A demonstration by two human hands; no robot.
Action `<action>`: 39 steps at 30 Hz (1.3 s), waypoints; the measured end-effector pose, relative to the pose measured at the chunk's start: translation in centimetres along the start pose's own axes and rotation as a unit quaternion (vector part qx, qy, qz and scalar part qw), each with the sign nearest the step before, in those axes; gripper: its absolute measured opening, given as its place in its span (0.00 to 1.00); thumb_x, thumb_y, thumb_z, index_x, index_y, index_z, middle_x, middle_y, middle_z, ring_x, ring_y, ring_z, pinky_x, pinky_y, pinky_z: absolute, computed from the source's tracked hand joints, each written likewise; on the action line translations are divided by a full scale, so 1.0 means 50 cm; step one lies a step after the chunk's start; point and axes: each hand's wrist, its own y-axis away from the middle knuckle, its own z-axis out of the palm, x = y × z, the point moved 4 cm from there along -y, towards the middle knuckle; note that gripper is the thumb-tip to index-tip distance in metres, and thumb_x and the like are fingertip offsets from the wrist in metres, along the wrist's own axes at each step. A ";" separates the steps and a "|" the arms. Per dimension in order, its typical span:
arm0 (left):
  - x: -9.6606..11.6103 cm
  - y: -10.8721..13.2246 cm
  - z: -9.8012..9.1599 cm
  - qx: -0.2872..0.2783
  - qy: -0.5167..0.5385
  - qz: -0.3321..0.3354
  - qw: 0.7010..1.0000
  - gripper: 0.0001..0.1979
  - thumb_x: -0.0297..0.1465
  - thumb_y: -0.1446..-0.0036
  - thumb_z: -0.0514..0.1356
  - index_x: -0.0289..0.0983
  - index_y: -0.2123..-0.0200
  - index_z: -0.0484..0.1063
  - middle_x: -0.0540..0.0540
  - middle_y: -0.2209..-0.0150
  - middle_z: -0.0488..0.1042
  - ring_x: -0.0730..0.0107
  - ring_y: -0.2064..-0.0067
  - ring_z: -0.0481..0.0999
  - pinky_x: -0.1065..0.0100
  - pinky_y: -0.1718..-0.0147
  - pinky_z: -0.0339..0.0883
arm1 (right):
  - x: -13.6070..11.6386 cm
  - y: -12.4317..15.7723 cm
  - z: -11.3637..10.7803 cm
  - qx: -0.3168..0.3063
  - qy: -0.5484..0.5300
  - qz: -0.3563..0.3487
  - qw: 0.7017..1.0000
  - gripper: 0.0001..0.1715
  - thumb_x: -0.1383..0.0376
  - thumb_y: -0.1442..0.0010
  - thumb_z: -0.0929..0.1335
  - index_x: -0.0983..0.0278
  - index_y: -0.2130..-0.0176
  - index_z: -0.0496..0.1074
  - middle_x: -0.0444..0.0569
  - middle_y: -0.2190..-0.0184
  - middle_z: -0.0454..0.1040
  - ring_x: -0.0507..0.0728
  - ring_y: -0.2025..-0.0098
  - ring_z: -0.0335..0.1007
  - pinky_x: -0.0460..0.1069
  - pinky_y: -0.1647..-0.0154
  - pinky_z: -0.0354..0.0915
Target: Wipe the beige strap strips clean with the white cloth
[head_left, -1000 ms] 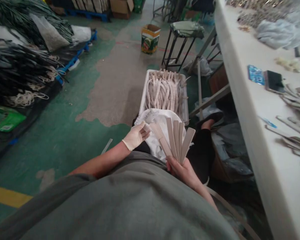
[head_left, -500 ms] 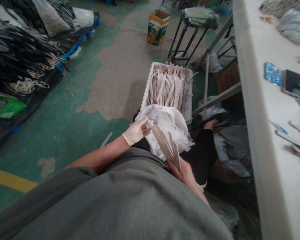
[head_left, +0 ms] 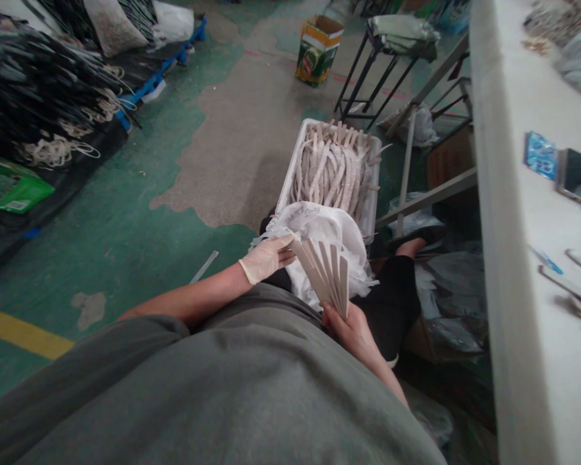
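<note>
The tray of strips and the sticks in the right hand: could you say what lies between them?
In the head view, a crumpled white bag lies between the tray and the sticks.

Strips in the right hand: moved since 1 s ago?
Yes. The strips in the right hand have closed from a wide fan into a tighter one. The rightmost tip pulled left, away from the near right corner of the crate.

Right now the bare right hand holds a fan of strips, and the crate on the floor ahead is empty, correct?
Not quite. The crate is not empty: the head view shows it full of pale strips. The rest holds: the bare right hand holds a fan of strips.
</note>
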 end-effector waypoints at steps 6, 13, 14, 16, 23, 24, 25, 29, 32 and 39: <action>-0.008 0.019 -0.029 -0.024 -0.060 0.003 0.998 0.17 0.36 0.52 0.75 0.35 0.64 0.75 0.46 0.67 0.80 0.70 0.68 0.79 0.70 0.65 0.73 | -0.050 -0.038 0.025 -0.040 -0.008 -0.018 0.999 0.22 0.48 0.36 0.65 0.60 0.74 0.67 0.43 0.83 0.67 0.53 0.82 0.63 0.48 0.78 0.59; -0.035 0.016 -0.047 -0.032 -0.091 -0.042 0.994 0.12 0.33 0.47 0.72 0.34 0.64 0.76 0.44 0.70 0.79 0.69 0.70 0.79 0.68 0.64 0.73 | -0.063 -0.074 0.054 -0.091 -0.058 0.004 0.994 0.29 0.43 0.39 0.65 0.62 0.76 0.68 0.44 0.83 0.68 0.51 0.84 0.62 0.47 0.80 0.58; -0.037 0.015 -0.046 -0.037 -0.091 -0.041 0.994 0.12 0.34 0.47 0.72 0.34 0.64 0.76 0.44 0.70 0.79 0.69 0.70 0.79 0.68 0.64 0.72 | -0.062 -0.073 0.053 -0.093 -0.064 0.010 0.994 0.30 0.42 0.39 0.65 0.62 0.77 0.69 0.44 0.83 0.68 0.50 0.84 0.61 0.47 0.80 0.58; -0.044 0.013 -0.046 -0.039 -0.088 -0.042 0.994 0.12 0.34 0.48 0.72 0.34 0.65 0.76 0.44 0.70 0.79 0.69 0.70 0.79 0.68 0.64 0.72 | -0.059 -0.068 0.050 -0.100 -0.067 0.026 0.992 0.31 0.41 0.40 0.65 0.62 0.79 0.68 0.44 0.85 0.65 0.50 0.84 0.60 0.47 0.80 0.57; -0.069 0.015 -0.058 -0.101 -0.166 -0.145 0.970 0.22 0.46 0.52 0.73 0.33 0.65 0.78 0.39 0.68 0.80 0.65 0.69 0.80 0.67 0.66 0.71 | -0.041 -0.046 0.041 -0.079 -0.120 0.071 0.987 0.29 0.40 0.43 0.68 0.62 0.76 0.70 0.44 0.83 0.67 0.51 0.83 0.59 0.48 0.80 0.57; -0.068 0.016 -0.059 -0.102 -0.174 -0.154 0.967 0.23 0.48 0.51 0.72 0.33 0.66 0.78 0.39 0.68 0.80 0.64 0.69 0.79 0.67 0.66 0.71 | -0.039 -0.046 0.042 -0.085 -0.122 0.071 0.986 0.30 0.40 0.43 0.68 0.62 0.76 0.70 0.44 0.83 0.67 0.51 0.83 0.59 0.48 0.80 0.56; -0.066 0.016 -0.059 -0.094 -0.177 -0.152 0.968 0.23 0.49 0.50 0.70 0.33 0.66 0.78 0.39 0.68 0.80 0.64 0.69 0.79 0.67 0.66 0.71 | -0.036 -0.046 0.043 -0.092 -0.122 0.070 0.986 0.31 0.40 0.43 0.68 0.62 0.78 0.69 0.44 0.84 0.66 0.51 0.83 0.59 0.47 0.80 0.56; -0.054 0.013 -0.048 -0.047 -0.182 -0.086 0.978 0.17 0.42 0.47 0.70 0.34 0.66 0.78 0.41 0.69 0.80 0.66 0.70 0.79 0.68 0.66 0.70 | -0.026 -0.052 0.049 -0.104 -0.115 0.063 0.986 0.34 0.38 0.42 0.66 0.63 0.80 0.69 0.44 0.86 0.63 0.50 0.83 0.58 0.47 0.81 0.54; -0.057 0.008 -0.037 -0.051 -0.184 -0.068 0.979 0.15 0.40 0.46 0.70 0.33 0.68 0.77 0.41 0.71 0.79 0.66 0.71 0.79 0.69 0.69 0.70 | -0.022 -0.053 0.047 -0.073 -0.106 0.065 0.990 0.32 0.39 0.40 0.66 0.63 0.77 0.71 0.44 0.86 0.65 0.51 0.82 0.60 0.47 0.80 0.55; -0.066 0.004 -0.048 -0.040 -0.184 -0.065 0.980 0.16 0.41 0.44 0.67 0.33 0.68 0.76 0.39 0.72 0.79 0.62 0.70 0.81 0.69 0.70 0.71 | -0.003 -0.057 0.050 0.021 -0.096 0.045 0.994 0.25 0.43 0.41 0.67 0.63 0.68 0.73 0.45 0.81 0.72 0.55 0.78 0.67 0.49 0.74 0.63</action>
